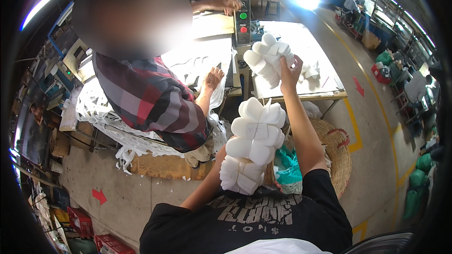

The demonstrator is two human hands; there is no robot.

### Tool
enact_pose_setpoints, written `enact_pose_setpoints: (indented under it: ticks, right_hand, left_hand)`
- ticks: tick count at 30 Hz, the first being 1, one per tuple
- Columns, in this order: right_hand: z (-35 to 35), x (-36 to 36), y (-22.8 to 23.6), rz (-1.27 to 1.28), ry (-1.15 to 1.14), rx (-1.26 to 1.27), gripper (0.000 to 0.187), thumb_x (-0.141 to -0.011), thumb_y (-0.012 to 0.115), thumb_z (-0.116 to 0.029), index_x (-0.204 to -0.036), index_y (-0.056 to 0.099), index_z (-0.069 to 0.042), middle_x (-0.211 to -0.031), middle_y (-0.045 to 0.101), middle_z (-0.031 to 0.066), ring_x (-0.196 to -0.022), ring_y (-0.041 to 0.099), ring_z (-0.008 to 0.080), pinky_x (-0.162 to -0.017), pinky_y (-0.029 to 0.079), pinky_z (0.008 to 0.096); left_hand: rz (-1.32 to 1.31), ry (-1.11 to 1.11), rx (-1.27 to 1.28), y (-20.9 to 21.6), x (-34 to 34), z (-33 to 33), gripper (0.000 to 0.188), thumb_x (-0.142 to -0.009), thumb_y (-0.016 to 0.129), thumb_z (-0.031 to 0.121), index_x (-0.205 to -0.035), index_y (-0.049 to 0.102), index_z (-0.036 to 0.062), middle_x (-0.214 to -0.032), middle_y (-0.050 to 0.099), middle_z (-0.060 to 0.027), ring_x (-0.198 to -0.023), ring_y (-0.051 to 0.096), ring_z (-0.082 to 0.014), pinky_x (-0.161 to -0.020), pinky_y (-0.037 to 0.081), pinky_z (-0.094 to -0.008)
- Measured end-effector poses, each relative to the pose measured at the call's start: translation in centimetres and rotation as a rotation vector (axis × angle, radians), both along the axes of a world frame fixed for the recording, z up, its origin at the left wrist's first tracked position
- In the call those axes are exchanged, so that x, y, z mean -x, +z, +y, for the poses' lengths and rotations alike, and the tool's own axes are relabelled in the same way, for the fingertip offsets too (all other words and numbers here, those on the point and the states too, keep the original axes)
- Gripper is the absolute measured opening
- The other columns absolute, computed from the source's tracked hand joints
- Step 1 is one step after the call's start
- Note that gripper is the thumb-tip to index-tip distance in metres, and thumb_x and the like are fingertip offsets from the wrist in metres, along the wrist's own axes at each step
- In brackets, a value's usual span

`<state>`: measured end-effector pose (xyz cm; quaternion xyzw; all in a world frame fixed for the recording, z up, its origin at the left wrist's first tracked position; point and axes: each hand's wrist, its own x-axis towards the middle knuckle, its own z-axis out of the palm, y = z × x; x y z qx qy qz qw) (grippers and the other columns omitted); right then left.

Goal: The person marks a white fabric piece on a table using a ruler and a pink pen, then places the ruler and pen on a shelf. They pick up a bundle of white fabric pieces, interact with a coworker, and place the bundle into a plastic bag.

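My right hand point(290, 73) is closed on a bundle of white, rounded foam-like pieces point(267, 61), fingers and thumb at its right side, above the near part of the white table point(325, 68). Along my left forearm point(207, 183), in front of my chest, more tied bundles of the same white pieces point(256, 134) are stacked, with a small marked paper slip on one. The lowest bundle point(241, 175) rests close against my shirt. My left arm holds this stack; the left hand's fingers are hidden behind it. More white pieces point(310, 69) lie on the table.
At the left a co-worker in a plaid shirt point(155, 99) works at a machine with green and red buttons point(243, 22). A wicker basket point(341, 160) and a teal bag point(288, 167) stand below my right arm. White scraps point(136, 136) hang over a bench at left.
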<state>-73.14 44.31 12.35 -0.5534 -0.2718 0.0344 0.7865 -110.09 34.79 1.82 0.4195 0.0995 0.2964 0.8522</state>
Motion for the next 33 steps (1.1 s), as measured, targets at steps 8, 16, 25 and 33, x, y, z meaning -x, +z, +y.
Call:
enact_pose_setpoints:
  ticks: [8, 16, 25, 33]
  right_hand:
    - [-0.2, 0.5, 0.2, 0.023, -0.033, -0.058, 0.059, -0.090, 0.080, -0.027, -0.134, 0.052, 0.000, -0.128, 0.051, 0.0160, -0.117, 0.056, 0.0258, -0.101, 0.047, 0.0394]
    - [-0.4, 1.0, 0.0, 0.041, -0.029, -0.061, 0.061, -0.089, 0.081, -0.026, -0.135, 0.051, 0.001, -0.127, 0.051, 0.0154, -0.117, 0.056, 0.0253, -0.102, 0.048, 0.0396]
    - [-0.5, 1.5, -1.0, 0.022, -0.071, 0.037, 0.065, -0.088, 0.081, -0.027, -0.137, 0.049, 0.002, -0.131, 0.049, 0.0178, -0.120, 0.056, 0.0274, -0.104, 0.047, 0.0400]
    - [-0.8, 1.6, -0.7, 0.058, -0.059, 0.019, 0.068, -0.086, 0.081, -0.027, -0.137, 0.048, 0.004, -0.131, 0.052, 0.0189, -0.118, 0.057, 0.0266, -0.103, 0.048, 0.0394]
  left_hand:
    - [0.069, 0.005, 0.036, 0.5, -0.1, -0.1, 0.038, -0.107, 0.050, 0.013, -0.145, 0.052, 0.0064, -0.133, 0.063, -0.0084, -0.119, 0.064, -0.0167, -0.103, 0.053, -0.0330]
    - [0.121, 0.026, 0.040, 0.7, 0.0, -0.5, 0.040, -0.107, 0.051, 0.012, -0.146, 0.051, 0.0065, -0.134, 0.063, -0.0083, -0.120, 0.064, -0.0167, -0.104, 0.052, -0.0329]
    - [0.149, 0.051, 0.043, 1.1, 0.3, -0.7, 0.042, -0.106, 0.052, 0.011, -0.148, 0.050, 0.0066, -0.136, 0.063, -0.0082, -0.121, 0.063, -0.0167, -0.104, 0.052, -0.0329]
    - [0.181, 0.070, 0.032, 1.7, 0.5, -0.9, 0.044, -0.106, 0.053, 0.010, -0.149, 0.049, 0.0067, -0.137, 0.062, -0.0082, -0.121, 0.063, -0.0167, -0.104, 0.052, -0.0329]
